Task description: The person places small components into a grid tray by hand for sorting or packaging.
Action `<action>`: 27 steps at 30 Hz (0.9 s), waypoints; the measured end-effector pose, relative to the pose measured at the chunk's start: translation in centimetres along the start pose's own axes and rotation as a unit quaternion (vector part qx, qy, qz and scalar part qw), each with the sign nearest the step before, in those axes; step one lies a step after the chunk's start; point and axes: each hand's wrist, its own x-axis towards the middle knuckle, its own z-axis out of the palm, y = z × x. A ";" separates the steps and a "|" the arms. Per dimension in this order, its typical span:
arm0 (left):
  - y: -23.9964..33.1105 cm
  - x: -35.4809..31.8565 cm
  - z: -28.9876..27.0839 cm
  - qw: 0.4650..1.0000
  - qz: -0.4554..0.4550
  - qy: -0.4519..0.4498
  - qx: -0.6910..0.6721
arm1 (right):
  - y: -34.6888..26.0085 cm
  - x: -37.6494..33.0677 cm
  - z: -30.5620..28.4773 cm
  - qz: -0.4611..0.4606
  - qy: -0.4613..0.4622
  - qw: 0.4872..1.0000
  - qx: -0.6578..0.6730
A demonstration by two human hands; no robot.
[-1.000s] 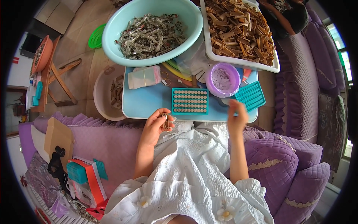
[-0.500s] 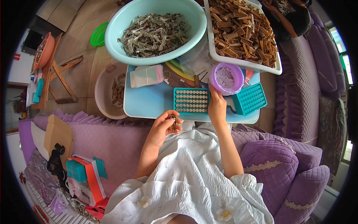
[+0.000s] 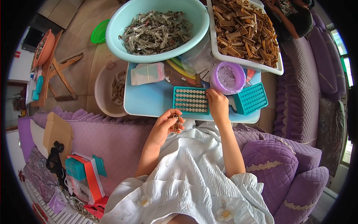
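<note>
Head view: the left grip (image 3: 166, 122) is clamped on a small brown frame (image 3: 175, 122), held upright just off the near edge of the counter (image 3: 145, 99). The right grip (image 3: 217, 103) has thumb and fingers drawn in at the right edge of a teal rack (image 3: 174, 100); whether anything sits between the fingertips, I cannot tell.

Pale discs (image 3: 191, 100) stand in rows across that rack, with no clear gap, so little of it looks used. Whether the frame in hand has all its parts is too small to tell; I judge it midway. Just right of the right hand lies a second rack (image 3: 251, 99), its contents unclear, and near it a purple bowl (image 3: 242, 80) of white slips (image 3: 225, 76). To the left sits a banded stack (image 3: 147, 73).

Farther out, a white tray (image 3: 214, 37) heaped with brown pieces (image 3: 246, 33) suggests plenty is left. Beside it, a blue basin (image 3: 112, 37) holds clear bundles (image 3: 156, 31); whether these are finished, I cannot tell.
</note>
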 end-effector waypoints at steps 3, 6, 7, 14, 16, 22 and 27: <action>0.1 -0.1 0.2 1.000 0.002 -0.006 0.005 | 0.1 0.2 0.0 -0.018 -0.008 1.000 -0.012; 0.3 -0.2 0.5 1.000 -0.005 -0.007 0.009 | 0.3 0.2 -0.1 -0.032 -0.017 0.999 -0.023; 0.4 -0.2 0.7 1.000 -0.008 -0.011 0.015 | 0.2 0.2 -0.3 -0.032 -0.017 0.999 -0.023; 0.4 -0.7 1.6 0.999 0.005 -0.020 0.048 | -1.8 -0.5 -1.4 0.009 -0.007 0.997 -0.071; 0.6 -0.9 2.1 0.998 0.006 -0.016 0.052 | -3.6 -1.2 -2.3 -0.004 0.036 0.998 -0.053; 1.0 -1.4 3.7 0.999 0.019 -0.017 0.039 | -9.2 -4.0 -4.2 -0.105 0.036 0.980 0.164; 0.7 -1.5 4.3 0.997 0.042 -0.033 0.047 | -9.0 -4.7 -3.5 -0.165 0.064 0.975 0.137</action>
